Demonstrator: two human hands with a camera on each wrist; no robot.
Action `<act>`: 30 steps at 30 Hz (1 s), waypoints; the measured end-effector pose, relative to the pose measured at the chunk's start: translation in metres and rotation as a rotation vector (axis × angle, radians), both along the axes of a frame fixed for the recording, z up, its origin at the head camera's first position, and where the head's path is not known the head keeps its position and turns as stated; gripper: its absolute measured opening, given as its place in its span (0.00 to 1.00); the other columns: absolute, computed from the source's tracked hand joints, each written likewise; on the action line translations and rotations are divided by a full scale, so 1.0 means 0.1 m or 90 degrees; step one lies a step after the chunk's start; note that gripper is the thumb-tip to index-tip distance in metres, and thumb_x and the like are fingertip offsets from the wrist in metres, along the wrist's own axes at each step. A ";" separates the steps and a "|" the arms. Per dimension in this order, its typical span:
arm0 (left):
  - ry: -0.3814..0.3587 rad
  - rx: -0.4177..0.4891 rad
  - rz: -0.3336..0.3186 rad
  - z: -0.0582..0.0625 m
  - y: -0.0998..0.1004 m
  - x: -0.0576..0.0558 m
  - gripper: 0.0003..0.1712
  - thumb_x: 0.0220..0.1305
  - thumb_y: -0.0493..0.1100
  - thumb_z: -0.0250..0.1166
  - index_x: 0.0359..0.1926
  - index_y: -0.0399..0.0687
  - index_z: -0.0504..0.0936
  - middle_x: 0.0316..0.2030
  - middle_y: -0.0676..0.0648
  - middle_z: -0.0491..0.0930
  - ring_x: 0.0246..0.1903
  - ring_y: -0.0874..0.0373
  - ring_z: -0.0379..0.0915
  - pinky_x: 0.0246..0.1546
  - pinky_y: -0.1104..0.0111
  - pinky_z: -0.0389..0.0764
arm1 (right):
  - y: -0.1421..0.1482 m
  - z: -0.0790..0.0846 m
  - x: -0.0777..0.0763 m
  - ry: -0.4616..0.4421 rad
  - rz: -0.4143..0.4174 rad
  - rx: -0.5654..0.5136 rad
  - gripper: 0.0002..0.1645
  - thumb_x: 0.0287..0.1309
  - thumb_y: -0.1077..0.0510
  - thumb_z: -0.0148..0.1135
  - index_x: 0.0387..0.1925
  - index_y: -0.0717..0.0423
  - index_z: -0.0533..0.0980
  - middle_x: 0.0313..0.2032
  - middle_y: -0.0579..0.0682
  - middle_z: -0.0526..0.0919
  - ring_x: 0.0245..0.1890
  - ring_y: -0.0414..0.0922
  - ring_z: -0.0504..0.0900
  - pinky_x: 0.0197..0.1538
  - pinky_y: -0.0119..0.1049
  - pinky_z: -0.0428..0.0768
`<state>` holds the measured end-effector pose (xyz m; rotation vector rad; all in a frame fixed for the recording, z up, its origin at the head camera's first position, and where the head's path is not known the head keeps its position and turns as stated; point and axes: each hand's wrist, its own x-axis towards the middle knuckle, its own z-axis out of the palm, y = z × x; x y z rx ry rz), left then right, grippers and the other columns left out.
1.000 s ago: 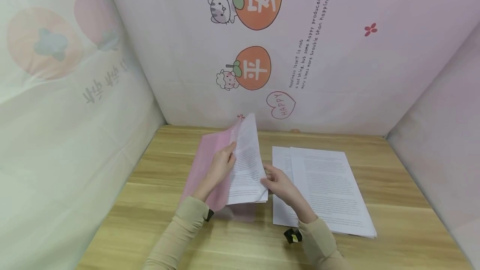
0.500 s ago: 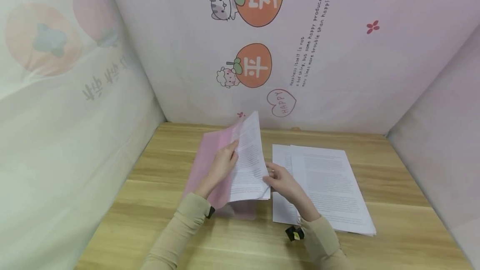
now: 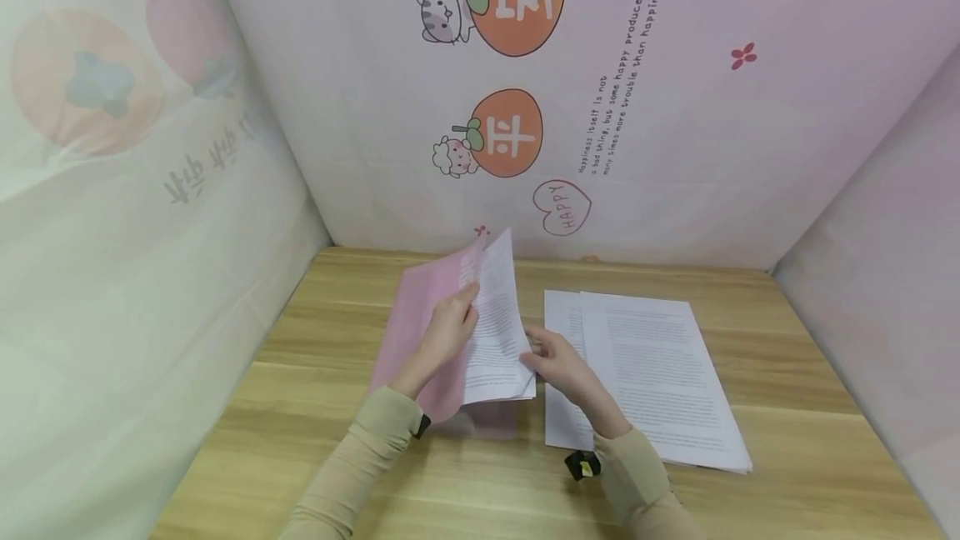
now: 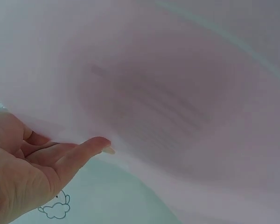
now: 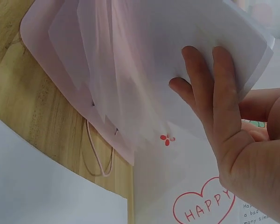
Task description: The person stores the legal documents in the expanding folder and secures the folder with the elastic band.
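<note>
A pink folder (image 3: pixel 420 315) with translucent leaves is held partly open at the left of the table. Its upper leaf is lifted by my left hand (image 3: pixel 450 325), which pinches the leaf's edge between thumb and fingers. Printed sheets (image 3: pixel 495 348) stand tilted between the leaves, their right part sticking out. My right hand (image 3: pixel 557 363) grips these sheets at their lower right edge, thumb on the printed face. In the right wrist view, several of its fingers (image 5: pixel 224 79) lie against the back of the sheets. The left wrist view shows the pink leaf (image 4: pixel 177 154) filling most of the frame.
Two overlapping piles of printed paper (image 3: pixel 660 382) lie on the wooden table (image 3: pixel 810 440) to the right. A thin elastic cord (image 5: pixel 97 163) hangs from the folder's edge. Printed cloth walls (image 3: pixel 645 215) enclose the back and sides.
The sheets have shifted slightly left, and a little less of their printed face shows beyond the pink leaf. Both hands keep their grips, and the paper piles stay put.
</note>
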<state>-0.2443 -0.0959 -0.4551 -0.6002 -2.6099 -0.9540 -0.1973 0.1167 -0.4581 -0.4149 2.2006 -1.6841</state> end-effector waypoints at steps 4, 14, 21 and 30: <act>-0.014 0.006 -0.003 0.01 0.00 -0.01 0.27 0.61 0.27 0.52 0.63 0.26 0.72 0.61 0.29 0.74 0.22 0.57 0.68 0.28 0.72 0.73 | 0.00 0.01 0.00 0.013 0.003 0.014 0.34 0.64 0.68 0.48 0.71 0.73 0.57 0.52 0.75 0.80 0.40 0.51 0.87 0.39 0.40 0.86; 0.012 0.016 0.014 0.02 0.02 -0.02 0.26 0.62 0.28 0.53 0.62 0.25 0.73 0.60 0.29 0.75 0.38 0.44 0.82 0.43 0.57 0.83 | -0.10 -0.04 -0.04 0.003 0.008 0.008 0.34 0.65 0.67 0.49 0.71 0.72 0.57 0.51 0.75 0.81 0.42 0.53 0.87 0.42 0.41 0.86; 0.015 0.020 0.013 0.02 0.02 -0.01 0.26 0.61 0.28 0.54 0.61 0.26 0.73 0.60 0.29 0.76 0.21 0.58 0.65 0.31 0.64 0.80 | -0.21 -0.13 -0.06 -0.009 0.029 -0.023 0.34 0.65 0.67 0.49 0.71 0.71 0.56 0.52 0.77 0.79 0.44 0.55 0.87 0.44 0.46 0.86; -0.011 0.031 0.025 0.01 0.02 -0.02 0.27 0.61 0.27 0.53 0.62 0.26 0.72 0.60 0.30 0.76 0.18 0.65 0.56 0.21 0.77 0.66 | -0.20 -0.12 0.00 -0.023 -0.005 -0.019 0.34 0.66 0.63 0.54 0.72 0.64 0.59 0.54 0.73 0.80 0.43 0.54 0.87 0.44 0.48 0.86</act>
